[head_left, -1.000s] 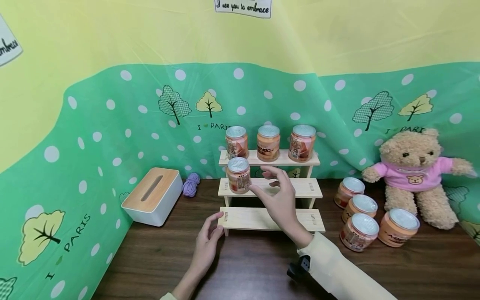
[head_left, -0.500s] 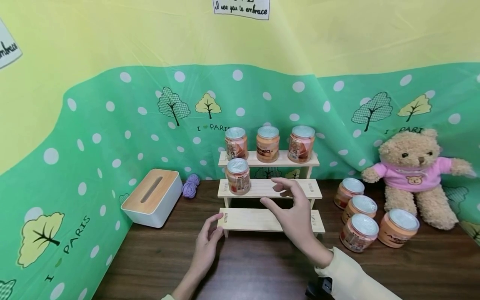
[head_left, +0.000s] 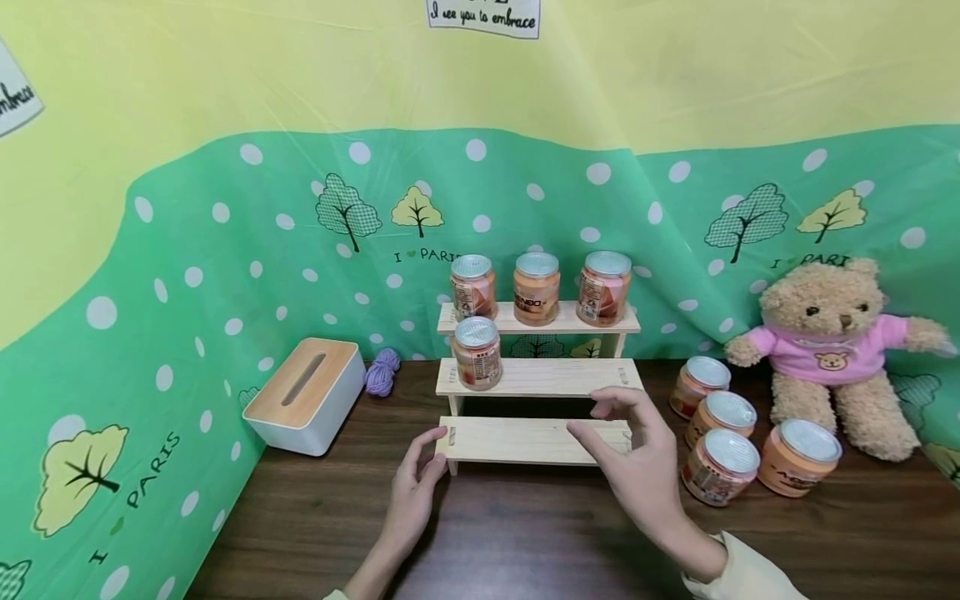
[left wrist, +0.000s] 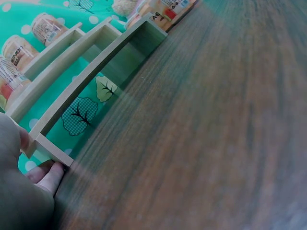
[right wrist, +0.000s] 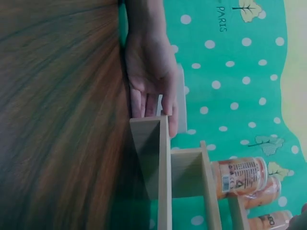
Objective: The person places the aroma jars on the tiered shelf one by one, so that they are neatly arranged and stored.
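A three-tier wooden display rack [head_left: 525,438] stands on the table. My left hand [head_left: 414,483] holds its bottom tier at the left front corner; in the right wrist view one finger lies over the board and others sit beside the leg. My right hand [head_left: 637,462] hovers in front of the rack's right end, thumb and fingers apart and nothing between them. On the left of the middle tier stands a jar [head_left: 477,354] with orange contents and a silver lid. Three similar jars, among them a middle one [head_left: 536,288], line the top tier.
Several more jars [head_left: 718,468] stand on the table to the right, beside a teddy bear [head_left: 832,350] in a pink shirt. A tissue box [head_left: 303,396] with a wooden lid and a purple yarn skein [head_left: 382,372] are left of the rack. A patterned curtain hangs behind.
My right hand has moved away from the jar on the middle tier, rightward and toward me, with its fingers apart. The jar stays in place. My left hand stays at the rack's corner.
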Demonstrator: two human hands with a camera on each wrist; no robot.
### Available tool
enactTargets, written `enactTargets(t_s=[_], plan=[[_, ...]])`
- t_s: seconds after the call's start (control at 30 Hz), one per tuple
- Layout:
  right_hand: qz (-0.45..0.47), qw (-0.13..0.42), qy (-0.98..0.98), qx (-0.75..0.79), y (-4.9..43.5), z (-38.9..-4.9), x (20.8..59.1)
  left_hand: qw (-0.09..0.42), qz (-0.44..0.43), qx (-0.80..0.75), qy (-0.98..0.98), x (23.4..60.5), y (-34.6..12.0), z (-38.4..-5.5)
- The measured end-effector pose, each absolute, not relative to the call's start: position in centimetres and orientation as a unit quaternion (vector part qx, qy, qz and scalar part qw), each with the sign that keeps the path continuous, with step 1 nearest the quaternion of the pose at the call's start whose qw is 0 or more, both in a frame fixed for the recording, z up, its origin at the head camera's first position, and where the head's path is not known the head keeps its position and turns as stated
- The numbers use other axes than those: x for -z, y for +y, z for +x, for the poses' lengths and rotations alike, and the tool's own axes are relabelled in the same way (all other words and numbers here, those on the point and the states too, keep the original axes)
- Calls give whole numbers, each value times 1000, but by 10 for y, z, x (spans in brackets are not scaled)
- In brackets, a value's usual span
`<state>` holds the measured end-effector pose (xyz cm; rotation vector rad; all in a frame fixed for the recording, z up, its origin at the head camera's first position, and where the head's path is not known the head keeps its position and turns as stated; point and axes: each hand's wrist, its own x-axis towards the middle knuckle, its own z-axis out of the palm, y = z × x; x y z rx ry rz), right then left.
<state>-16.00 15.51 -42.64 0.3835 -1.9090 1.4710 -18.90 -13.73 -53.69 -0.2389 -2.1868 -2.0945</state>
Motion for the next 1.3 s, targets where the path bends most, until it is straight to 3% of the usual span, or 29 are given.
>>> enactTargets(t_s=[0.23,0.43,0.67,0.8,0.97,1.2,1.3], plan=[[152,342,-735,-565,171,-147,427,70,-95,684,-720,536,-137,-187],[158,338,-731,-572,185,-137,428,47,-75,687,-721,533,-135,-186],[128,343,-760,-536,203,-126,426,89,-122,675,-722,544,-139,-190],[146,351,-743,-551,215,-124,426,72,-99,677,-725,539,-138,-188],[117,340,-732,-578,228,-120,427,54,-80,680,-727,534,-137,-187],[100,366,-742,-554,247,-117,428,90,-125,672,-724,549,-142,-193],[52,369,-776,-508,257,-114,429,79,-110,677,-723,545,-140,-191]])
